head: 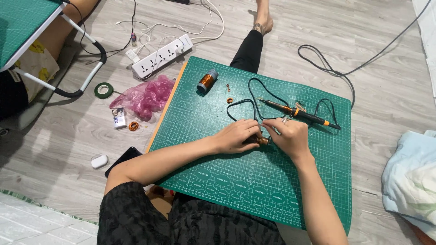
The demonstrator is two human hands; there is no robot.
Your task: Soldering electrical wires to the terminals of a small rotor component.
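- Both hands meet mid-mat: left hand and right hand pinch a small copper coil between them.
- Soldering iron lies near the green cutting mat's far edge.

A green cutting mat with a printed grid lies on the grey wooden floor; toward its far left corner rests a spool of copper wire, and near its far right edge a soldering iron with a black and orange handle, its black cord looping across the mat; off the mat's left edge lies a crumpled pink plastic bag, beyond it a white power strip, a roll of green tape further left; nearer, left of the mat, sit a small white case and a dark phone; to the mat's right, pale blue cloth.
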